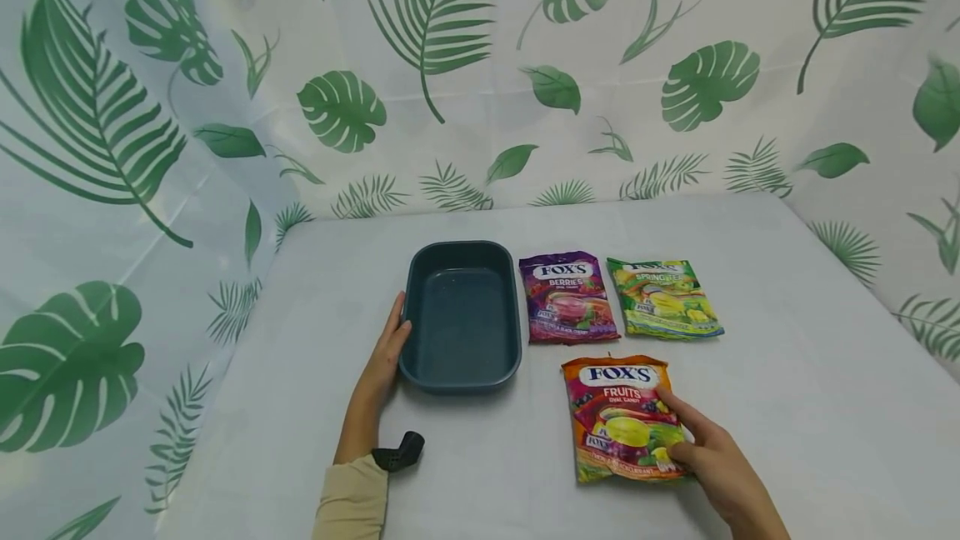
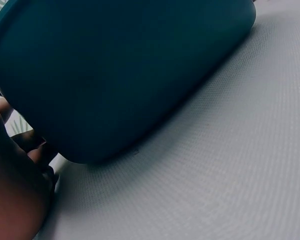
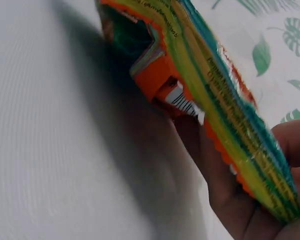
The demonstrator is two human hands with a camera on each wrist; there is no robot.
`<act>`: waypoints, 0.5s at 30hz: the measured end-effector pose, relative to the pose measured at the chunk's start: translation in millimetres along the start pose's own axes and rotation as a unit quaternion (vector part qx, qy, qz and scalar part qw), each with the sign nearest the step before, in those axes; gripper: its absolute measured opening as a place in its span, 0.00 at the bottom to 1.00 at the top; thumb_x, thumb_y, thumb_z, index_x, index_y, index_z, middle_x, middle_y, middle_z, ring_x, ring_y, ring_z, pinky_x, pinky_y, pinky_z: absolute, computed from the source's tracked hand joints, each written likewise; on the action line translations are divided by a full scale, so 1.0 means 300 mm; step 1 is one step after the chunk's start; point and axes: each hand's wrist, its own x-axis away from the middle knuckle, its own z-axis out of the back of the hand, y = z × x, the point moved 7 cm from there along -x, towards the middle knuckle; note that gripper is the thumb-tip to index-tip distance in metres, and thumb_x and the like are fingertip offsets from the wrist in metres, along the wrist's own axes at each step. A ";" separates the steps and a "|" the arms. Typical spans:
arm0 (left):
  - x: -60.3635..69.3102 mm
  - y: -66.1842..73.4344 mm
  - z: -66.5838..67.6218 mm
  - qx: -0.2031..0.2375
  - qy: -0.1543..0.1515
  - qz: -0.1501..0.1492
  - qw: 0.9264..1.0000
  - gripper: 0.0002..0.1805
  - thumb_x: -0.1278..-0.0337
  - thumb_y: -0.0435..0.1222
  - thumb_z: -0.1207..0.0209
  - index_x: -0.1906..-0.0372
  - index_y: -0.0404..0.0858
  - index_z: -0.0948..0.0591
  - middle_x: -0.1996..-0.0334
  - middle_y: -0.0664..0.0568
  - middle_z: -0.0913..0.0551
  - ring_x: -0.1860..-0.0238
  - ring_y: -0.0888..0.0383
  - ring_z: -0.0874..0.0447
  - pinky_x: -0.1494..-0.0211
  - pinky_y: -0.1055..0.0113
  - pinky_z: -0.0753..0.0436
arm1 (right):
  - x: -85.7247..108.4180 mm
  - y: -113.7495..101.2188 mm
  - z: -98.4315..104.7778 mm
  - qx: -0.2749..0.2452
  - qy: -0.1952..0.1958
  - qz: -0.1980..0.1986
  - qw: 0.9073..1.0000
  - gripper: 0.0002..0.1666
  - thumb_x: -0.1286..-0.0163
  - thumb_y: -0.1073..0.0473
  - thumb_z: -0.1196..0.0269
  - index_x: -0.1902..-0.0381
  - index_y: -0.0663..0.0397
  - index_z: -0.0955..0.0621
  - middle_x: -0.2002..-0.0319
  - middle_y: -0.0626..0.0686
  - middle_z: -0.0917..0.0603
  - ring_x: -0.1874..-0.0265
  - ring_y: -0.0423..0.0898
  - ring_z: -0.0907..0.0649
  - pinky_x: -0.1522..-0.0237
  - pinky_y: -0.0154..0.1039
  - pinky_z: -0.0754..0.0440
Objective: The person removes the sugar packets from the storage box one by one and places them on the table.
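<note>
In the head view, my left hand (image 1: pixel 386 352) holds the left side of a deep dark-blue plastic tray (image 1: pixel 459 382), with fingers along its outer wall. The left wrist view shows bent fingers (image 2: pixel 32 145) against the tray's lower corner. My right hand (image 1: pixel 712 457) pinches the right edge of an orange and red bag of Fox's Fruits oval candy (image 1: pixel 622 419), thumb in front. The right wrist view shows this bag edge-on, tilted above the table, its shadow below. The right-hand fingers behind the bag are partly hidden.
A purple bag of Fox's Berries candy (image 1: pixel 567 298) lies right of the tray. Beside it lies a green and yellow bag of Fox's Spring Tea candy (image 1: pixel 666 298). White cloth covers the table (image 1: pixel 480 473); leaf-printed curtains (image 1: pixel 480 90) stand behind and at both sides.
</note>
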 end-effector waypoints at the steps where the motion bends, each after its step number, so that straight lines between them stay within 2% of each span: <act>1: 0.000 0.000 0.000 -0.001 0.000 0.001 1.000 0.30 0.30 0.40 0.66 0.28 0.46 0.59 0.27 0.53 0.63 0.27 0.51 0.70 0.28 0.47 0.65 | -0.002 -0.002 0.001 0.021 0.004 0.000 1.000 0.46 0.44 0.75 0.51 0.28 0.51 0.52 0.30 0.67 0.60 0.36 0.62 0.47 0.42 0.49 0.31; 4: -0.001 0.000 0.000 -0.004 0.001 0.003 1.000 0.30 0.30 0.40 0.66 0.28 0.47 0.58 0.27 0.54 0.63 0.27 0.52 0.69 0.28 0.47 0.65 | -0.007 -0.011 0.000 0.063 0.009 -0.003 0.998 0.47 0.46 0.75 0.50 0.29 0.54 0.51 0.31 0.70 0.58 0.35 0.66 0.49 0.38 0.62 0.43; 8: -0.002 0.005 0.001 -0.002 0.004 0.001 1.000 0.29 0.30 0.41 0.65 0.28 0.48 0.58 0.27 0.54 0.63 0.27 0.52 0.69 0.28 0.47 0.64 | -0.011 -0.021 0.003 0.112 0.015 -0.005 0.994 0.46 0.47 0.74 0.50 0.29 0.55 0.50 0.32 0.72 0.55 0.35 0.71 0.53 0.39 0.68 0.52; 11: 0.000 0.006 -0.001 0.000 0.003 0.001 1.000 0.30 0.30 0.41 0.65 0.28 0.47 0.58 0.27 0.53 0.63 0.27 0.51 0.69 0.29 0.46 0.64 | -0.012 -0.024 0.014 0.152 0.026 -0.009 0.988 0.46 0.46 0.73 0.50 0.29 0.56 0.50 0.33 0.73 0.53 0.37 0.73 0.51 0.40 0.69 0.51; 15: 0.003 0.003 0.000 -0.002 0.001 0.003 1.000 0.30 0.30 0.41 0.65 0.27 0.47 0.58 0.27 0.53 0.63 0.27 0.50 0.69 0.29 0.45 0.64 | -0.013 -0.023 0.030 0.191 0.042 -0.010 0.981 0.45 0.46 0.72 0.49 0.30 0.58 0.50 0.34 0.75 0.51 0.40 0.72 0.44 0.42 0.70 0.44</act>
